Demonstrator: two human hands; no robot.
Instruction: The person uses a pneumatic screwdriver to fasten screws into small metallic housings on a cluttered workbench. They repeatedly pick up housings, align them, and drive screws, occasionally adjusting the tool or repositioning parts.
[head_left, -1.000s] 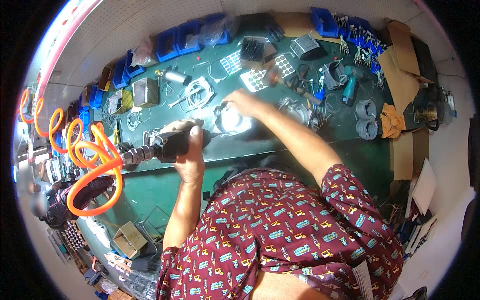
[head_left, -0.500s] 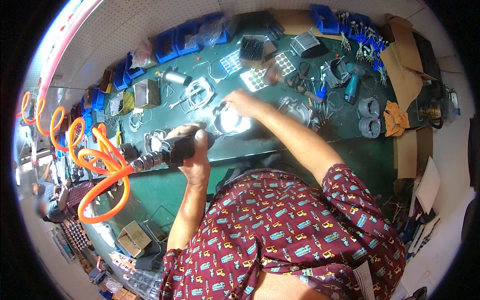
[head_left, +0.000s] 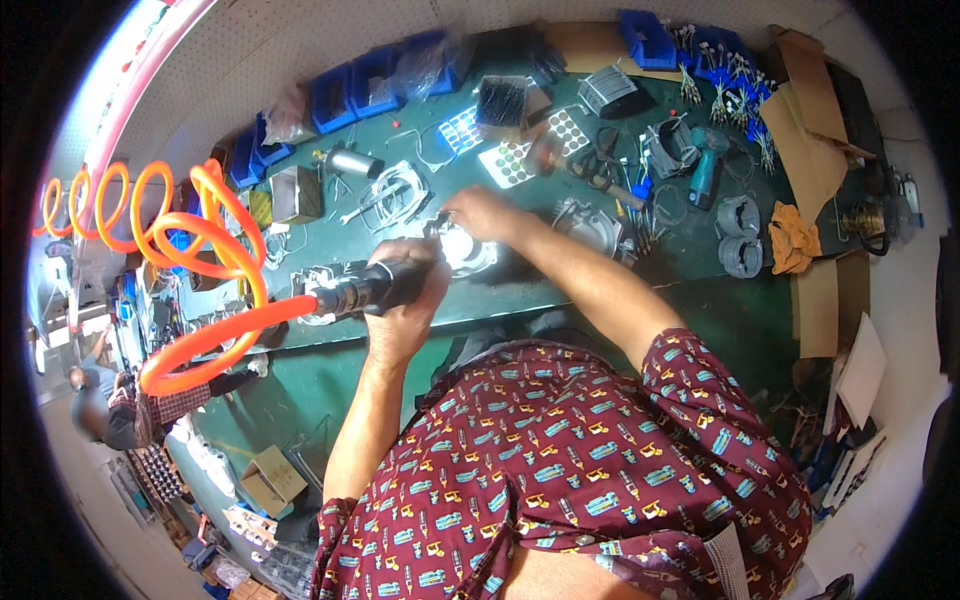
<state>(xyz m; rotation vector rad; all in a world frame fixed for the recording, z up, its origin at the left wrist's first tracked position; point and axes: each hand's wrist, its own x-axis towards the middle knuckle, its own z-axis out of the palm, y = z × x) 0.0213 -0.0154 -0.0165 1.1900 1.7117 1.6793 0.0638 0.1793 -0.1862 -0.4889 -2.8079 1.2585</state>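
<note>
My left hand point(head_left: 408, 305) is wrapped round a black air tool point(head_left: 398, 280) with a metal fitting, fed by a coiled orange hose point(head_left: 215, 342). The tool's front end reaches the left side of a round, silvery metal housing point(head_left: 472, 256) on the green bench. My right hand point(head_left: 484, 214) is closed at the housing's upper left rim, close to the tool's front. Its fingertips are partly hidden, so any small part between them cannot be made out. Left of the tool, partly behind it, lies another metal part point(head_left: 312, 283).
A similar metal housing point(head_left: 590, 228) lies to the right, with grey rings point(head_left: 738, 254), an orange cloth point(head_left: 792, 238) and a teal cordless drill point(head_left: 706, 168) beyond. White cable point(head_left: 395, 194), sticker sheets point(head_left: 508, 163) and blue bins point(head_left: 333, 95) line the back. Another person point(head_left: 125, 410) is at far left.
My left hand has carried the air tool right and slightly up, bringing its front end to the housing. The orange hose has shifted along. My right hand stays at the housing's rim.
</note>
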